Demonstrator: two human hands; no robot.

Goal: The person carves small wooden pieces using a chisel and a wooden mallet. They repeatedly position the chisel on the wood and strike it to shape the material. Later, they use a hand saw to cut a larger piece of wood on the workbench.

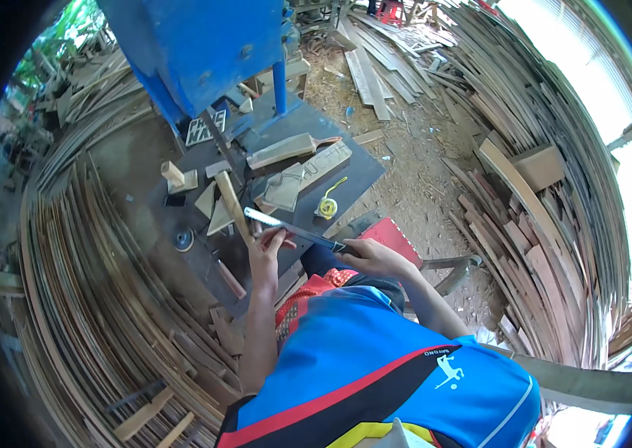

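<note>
Two hands work at the near edge of the worktop. The right hand is wrapped around the grip of a long narrow tool, which extends leftward to the left hand. The left hand is half-curled beside a wooden bar; whether it pinches bar or tool cannot be told. Apparent step: bringing tool and bar together. The next move likely requires a steady left hold. Beyond the hands: yellow tape measure, then blue machine. Stacked planks lie well to the right.
</note>
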